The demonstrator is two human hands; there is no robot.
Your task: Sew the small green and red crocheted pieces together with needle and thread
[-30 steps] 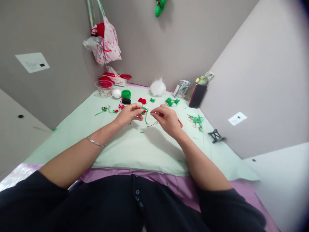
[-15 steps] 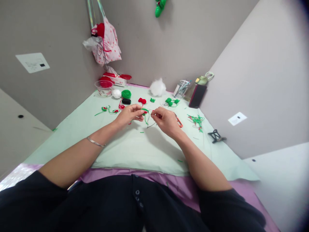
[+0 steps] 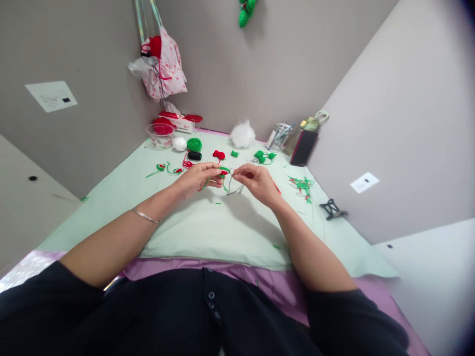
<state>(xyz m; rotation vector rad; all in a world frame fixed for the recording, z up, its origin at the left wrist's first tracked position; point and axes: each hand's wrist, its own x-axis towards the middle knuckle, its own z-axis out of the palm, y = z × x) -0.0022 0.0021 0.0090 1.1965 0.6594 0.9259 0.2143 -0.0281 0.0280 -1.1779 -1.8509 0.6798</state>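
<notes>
My left hand [image 3: 200,177] pinches a small green and red crocheted piece [image 3: 224,173] between thumb and fingers, above the cloth-covered table. A green yarn tail hangs from the piece. Close beside it on the right, my right hand [image 3: 257,182] is closed in a pinch on a dark thread [image 3: 229,192], which loops down below the fingertips. Whether a needle is in this pinch is too small to tell. Behind the hands lie a red crocheted piece [image 3: 218,155] and a little green one [image 3: 234,154].
Behind my left hand are a black thread spool [image 3: 194,155], green yarn ball [image 3: 194,144], white ball [image 3: 179,144] and clear tub [image 3: 160,140]. White stuffing [image 3: 242,134], a phone [image 3: 304,148] against a bottle, yarn scraps [image 3: 302,186] and a black clip [image 3: 333,208] stand or lie further right.
My right hand has shifted slightly right and turned, now covering more of the orange-handled tool behind it. The left hand still holds the crocheted piece, tilted a little differently.
</notes>
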